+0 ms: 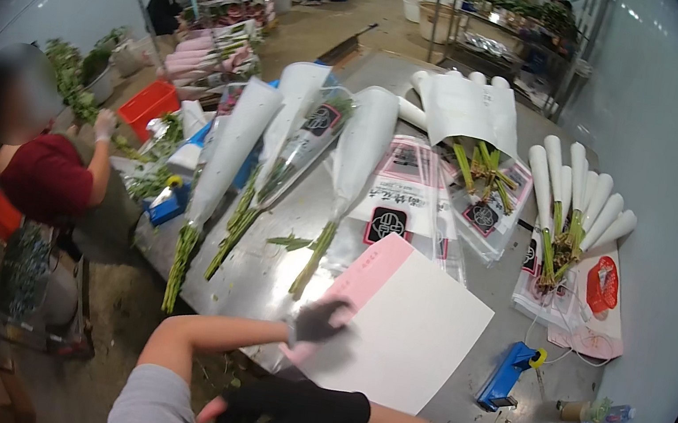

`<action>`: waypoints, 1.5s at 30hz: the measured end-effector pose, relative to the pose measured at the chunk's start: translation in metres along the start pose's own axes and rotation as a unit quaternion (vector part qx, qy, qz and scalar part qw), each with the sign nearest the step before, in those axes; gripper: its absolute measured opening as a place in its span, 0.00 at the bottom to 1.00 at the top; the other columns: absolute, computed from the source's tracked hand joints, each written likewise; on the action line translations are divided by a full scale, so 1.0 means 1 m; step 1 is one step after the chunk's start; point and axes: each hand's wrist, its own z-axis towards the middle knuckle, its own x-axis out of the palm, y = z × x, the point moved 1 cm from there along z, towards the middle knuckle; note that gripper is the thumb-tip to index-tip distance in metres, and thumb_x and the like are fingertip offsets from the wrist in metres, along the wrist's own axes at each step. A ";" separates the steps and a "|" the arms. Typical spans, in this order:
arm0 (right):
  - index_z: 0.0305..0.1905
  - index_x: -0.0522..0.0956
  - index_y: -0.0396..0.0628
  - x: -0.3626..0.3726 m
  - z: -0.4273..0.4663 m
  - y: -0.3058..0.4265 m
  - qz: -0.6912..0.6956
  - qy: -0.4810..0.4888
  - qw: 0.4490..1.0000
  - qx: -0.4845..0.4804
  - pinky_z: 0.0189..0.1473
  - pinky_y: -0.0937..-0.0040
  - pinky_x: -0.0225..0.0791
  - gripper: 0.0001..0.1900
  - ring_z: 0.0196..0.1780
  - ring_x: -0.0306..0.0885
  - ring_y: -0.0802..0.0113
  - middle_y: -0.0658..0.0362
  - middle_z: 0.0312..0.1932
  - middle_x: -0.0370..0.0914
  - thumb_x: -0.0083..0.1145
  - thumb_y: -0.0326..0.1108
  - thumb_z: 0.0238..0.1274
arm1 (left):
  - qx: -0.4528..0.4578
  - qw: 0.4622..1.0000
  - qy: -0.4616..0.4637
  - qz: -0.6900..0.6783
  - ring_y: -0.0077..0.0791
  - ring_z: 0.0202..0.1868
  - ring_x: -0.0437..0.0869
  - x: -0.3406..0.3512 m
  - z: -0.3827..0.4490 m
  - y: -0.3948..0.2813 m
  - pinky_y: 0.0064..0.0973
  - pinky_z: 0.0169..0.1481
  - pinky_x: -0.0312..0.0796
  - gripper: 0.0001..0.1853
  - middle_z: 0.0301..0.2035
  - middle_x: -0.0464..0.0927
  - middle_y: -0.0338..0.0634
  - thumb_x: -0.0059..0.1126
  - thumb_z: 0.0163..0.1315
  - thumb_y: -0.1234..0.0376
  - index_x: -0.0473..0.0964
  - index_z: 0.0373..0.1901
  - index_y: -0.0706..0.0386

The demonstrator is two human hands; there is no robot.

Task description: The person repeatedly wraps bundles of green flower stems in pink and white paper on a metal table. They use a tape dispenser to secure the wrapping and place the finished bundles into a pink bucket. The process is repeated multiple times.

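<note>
A white paper sheet [420, 326] with a pink printed border [373, 268] lies at an angle on the metal table. My left hand [322, 321], in a dark glove and blurred, is over the pink border at the sheet's near left; contact is unclear. Across my body reaches my right hand [285, 412] in a black glove with bare fingertips, below the sheet's near edge. Whether it holds anything is hidden. Beyond the sheet lies a flower bunch in a white wrap [363, 148], stems towards me. More wrapped bunches [230, 156] lie to its left.
Printed clear flower sleeves [406, 189] are stacked behind the sheet. White-wrapped stems [584, 192] lie at the right, near a blue tape dispenser [506, 377] and a plastic bottle [611, 416]. A co-worker [49, 176] stands left of the table, beside a red crate [150, 107].
</note>
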 end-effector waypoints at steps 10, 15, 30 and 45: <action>0.42 0.77 0.42 -0.137 -0.107 -0.271 0.092 -0.606 0.775 0.155 0.36 0.75 0.70 0.09 0.32 0.76 0.74 0.61 0.31 0.78 0.58 0.35 0.59 | -0.237 0.963 0.120 -0.051 0.38 0.26 0.80 -0.012 0.058 0.156 0.36 0.35 0.71 0.17 0.20 0.77 0.49 0.59 0.56 0.55 0.75 0.24 0.61; 0.58 0.64 0.40 -0.230 -0.133 -0.259 -0.023 -0.725 0.677 0.127 0.43 0.70 0.70 0.32 0.41 0.77 0.66 0.51 0.40 0.78 0.63 0.47 0.56 | 0.186 0.979 -0.047 0.074 0.42 0.20 0.74 0.042 0.040 0.027 0.37 0.27 0.67 0.07 0.20 0.73 0.46 0.54 0.57 0.65 0.75 0.31 0.60; 0.56 0.70 0.43 0.031 -0.354 -0.172 -0.516 -0.683 0.399 0.329 0.55 0.62 0.66 0.33 0.53 0.72 0.55 0.50 0.49 0.74 0.71 0.39 0.42 | 0.165 0.951 0.170 -0.197 0.40 0.37 0.78 0.114 -0.084 -0.047 0.34 0.42 0.73 0.32 0.38 0.76 0.48 0.69 0.45 0.49 0.73 0.44 0.65; 0.35 0.77 0.44 0.073 -0.277 -0.252 -0.510 -0.296 0.680 0.436 0.40 0.56 0.73 0.09 0.40 0.79 0.53 0.50 0.32 0.78 0.56 0.32 0.45 | -0.199 0.947 0.227 -0.107 0.32 0.40 0.78 0.076 -0.113 -0.107 0.30 0.47 0.72 0.18 0.39 0.77 0.44 0.56 0.61 0.59 0.72 0.46 0.60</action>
